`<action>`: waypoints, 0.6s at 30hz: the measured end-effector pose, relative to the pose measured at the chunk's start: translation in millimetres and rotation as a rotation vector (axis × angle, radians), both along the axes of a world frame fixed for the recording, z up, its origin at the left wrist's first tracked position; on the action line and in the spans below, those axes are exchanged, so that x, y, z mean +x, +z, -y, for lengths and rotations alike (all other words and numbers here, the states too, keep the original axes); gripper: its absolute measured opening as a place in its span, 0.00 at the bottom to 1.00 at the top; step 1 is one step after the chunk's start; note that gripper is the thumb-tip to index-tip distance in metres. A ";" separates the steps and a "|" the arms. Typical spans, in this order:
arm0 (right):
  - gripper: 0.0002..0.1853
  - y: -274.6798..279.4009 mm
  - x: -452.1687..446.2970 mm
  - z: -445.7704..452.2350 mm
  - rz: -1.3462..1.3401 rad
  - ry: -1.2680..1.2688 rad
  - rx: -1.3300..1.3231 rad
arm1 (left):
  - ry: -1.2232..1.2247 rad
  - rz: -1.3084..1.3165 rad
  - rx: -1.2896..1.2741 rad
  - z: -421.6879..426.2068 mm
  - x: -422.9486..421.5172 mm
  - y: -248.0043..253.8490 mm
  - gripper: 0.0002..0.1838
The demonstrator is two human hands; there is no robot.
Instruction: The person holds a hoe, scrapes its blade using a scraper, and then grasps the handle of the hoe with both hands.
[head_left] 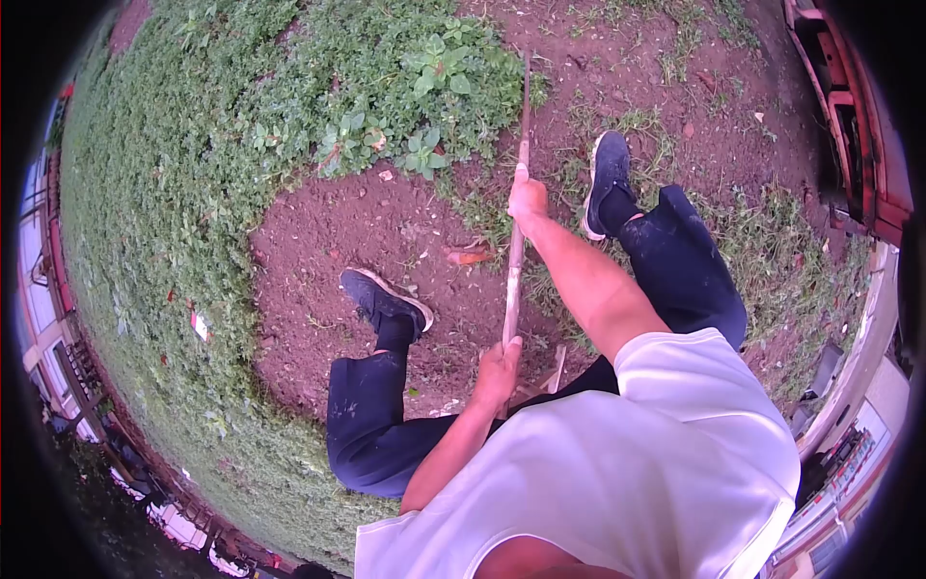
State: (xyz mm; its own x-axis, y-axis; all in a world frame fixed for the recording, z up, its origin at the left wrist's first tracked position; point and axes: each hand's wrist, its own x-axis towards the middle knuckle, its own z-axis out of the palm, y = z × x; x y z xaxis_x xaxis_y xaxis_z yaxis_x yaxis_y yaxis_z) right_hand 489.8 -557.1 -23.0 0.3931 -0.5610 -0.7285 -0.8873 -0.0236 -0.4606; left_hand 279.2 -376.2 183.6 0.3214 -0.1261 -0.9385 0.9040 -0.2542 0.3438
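Observation:
A long wooden pole (515, 280) runs from near my body out toward the edge of the green plants. My right hand (528, 198) is wrapped round its middle part, farther from my body. Nearer to me, my left hand (498, 372) grips the lower part. The pole's far end narrows and darkens beside the leaves, and I cannot make out what is on its tip. Bare brown soil (328, 232) lies under and left of the pole. My two dark shoes rest on the ground, the left one (386, 301) on soil and the right one (610, 183) beside sparse grass.
Dense low green plants (193, 193) cover the ground at the left and top. An orange-brown scrap (469, 255) lies on the soil between my feet. Part of a small wooden frame (557, 370) shows by my left hand. A red metal structure (854, 116) stands at the upper right.

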 end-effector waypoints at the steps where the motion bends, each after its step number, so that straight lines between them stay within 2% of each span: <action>1: 0.44 7.9 15.0 6.8 0.017 -0.076 0.066 | -0.017 0.020 -0.004 5.6 13.4 1.1 0.21; 2: 0.38 -25.7 14.7 7.5 0.076 -0.029 -0.068 | -0.029 0.055 -0.019 16.3 31.9 -1.4 0.21; 4: 0.37 -26.9 -1.9 -4.6 0.087 -0.078 -0.042 | 0.042 -0.075 -0.034 6.0 25.0 27.8 0.19; 5: 0.36 -28.6 7.3 3.1 0.130 -0.122 -0.053 | 0.035 -0.058 -0.036 6.2 26.3 35.4 0.19; 6: 0.37 -10.4 1.2 0.6 0.064 -0.115 -0.035 | 0.039 -0.089 -0.042 6.9 24.8 41.4 0.19; 7: 0.37 -22.4 -19.5 -9.7 0.073 -0.112 -0.044 | 0.042 -0.142 -0.035 0.2 11.3 51.4 0.19; 9: 0.38 -9.4 -46.8 -30.8 0.028 0.000 -0.162 | 0.083 -0.133 -0.061 -25.8 -30.4 36.6 0.19; 10: 0.38 2.3 -75.6 -40.9 0.012 -0.002 -0.149 | 0.037 -0.128 -0.051 -38.0 -44.5 45.5 0.18; 12: 0.40 21.3 -83.8 -48.8 0.017 -0.101 0.119 | -0.073 -0.096 0.046 -44.1 -50.7 63.1 0.17; 13: 0.40 28.0 -90.1 -45.8 0.015 -0.116 0.114 | -0.088 -0.098 0.042 -40.1 -49.2 77.3 0.17; 15: 0.40 40.7 -93.8 -57.8 0.004 -0.134 0.148 | 0.038 -0.194 -0.016 -42.3 -41.4 99.6 0.18; 17: 0.40 32.4 -91.1 -57.3 0.054 -0.177 0.207 | -0.043 -0.127 0.060 -45.9 -49.5 93.6 0.18; 18: 0.36 27.7 -94.0 -57.8 0.148 -0.256 0.243 | -0.016 -0.155 0.057 -51.2 -56.5 78.4 0.19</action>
State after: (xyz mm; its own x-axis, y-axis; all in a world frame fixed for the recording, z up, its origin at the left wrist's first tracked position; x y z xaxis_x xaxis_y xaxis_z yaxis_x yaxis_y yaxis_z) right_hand 395.8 -499.2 4.8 0.3737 -0.4723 -0.7983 -0.7739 0.3156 -0.5490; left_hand 222.7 -325.0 262.0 0.1710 -0.0756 -0.9824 0.9407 -0.2840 0.1856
